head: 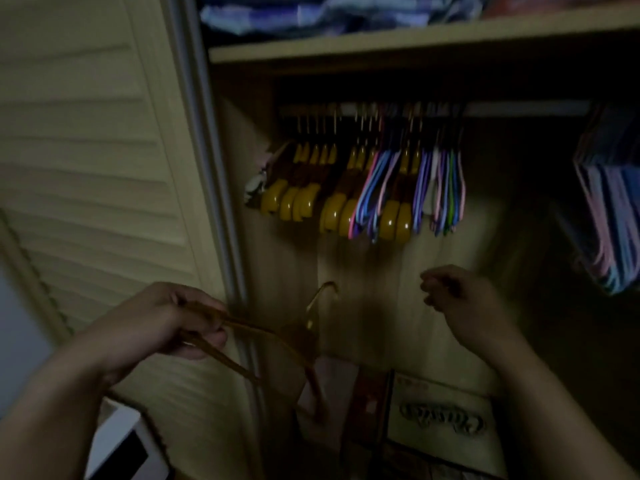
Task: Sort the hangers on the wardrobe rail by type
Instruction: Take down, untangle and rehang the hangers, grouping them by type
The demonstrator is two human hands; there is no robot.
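The left hand is closest to us. Its fingers are curled around one end of a brown wooden hanger, which is off the rail. The hanger's long side points away to the right and down, and its metal hook sticks up toward the rail.

The right hand is up in front of the wardrobe wall. Its fingers are loosely bent, and it holds nothing.

High above both hands is the wardrobe rail. Yellow-brown wooden hangers hang at its left. Thin colored hangers hang further right, with some wooden ones still mixed in. More thin hangers hang far right.

I think the held hanger belongs with the wooden ones, straight up from the left hand, so that hand is nearer.
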